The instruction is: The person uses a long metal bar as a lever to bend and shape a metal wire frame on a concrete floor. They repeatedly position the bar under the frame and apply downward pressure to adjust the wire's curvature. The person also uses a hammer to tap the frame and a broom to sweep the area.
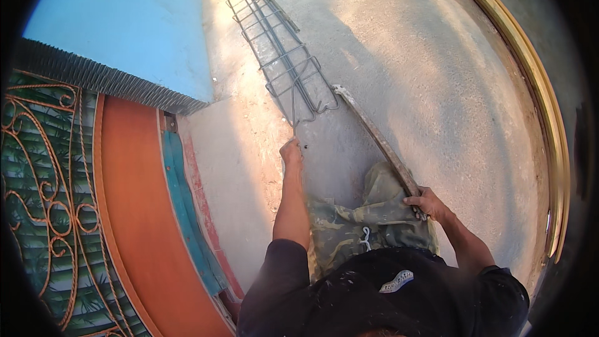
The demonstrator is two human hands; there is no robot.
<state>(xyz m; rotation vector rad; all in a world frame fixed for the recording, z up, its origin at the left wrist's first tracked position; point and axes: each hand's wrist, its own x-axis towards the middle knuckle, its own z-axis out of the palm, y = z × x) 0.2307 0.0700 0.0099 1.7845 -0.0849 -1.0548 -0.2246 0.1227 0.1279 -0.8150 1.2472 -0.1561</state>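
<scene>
A sandy concrete ground (pixel 437 87) fills the upper right, toward one and two o'clock. At nine o'clock an orange and green gate (pixel 75 212) with scrolled ironwork is seen, and above it, toward eleven, a light blue wall (pixel 137 25). From twelve o'clock down toward the centre a long rebar cage (pixel 268 31) is laid flat on the ground — its near end is reached by a bent wire. That wire is gripped by the left hand (pixel 291 151), closed tight on it just above centre. A long bending bar (pixel 380 143) is clamped in the right hand (pixel 426 203) at four o'clock — its far tip rests beside the cage end.
</scene>
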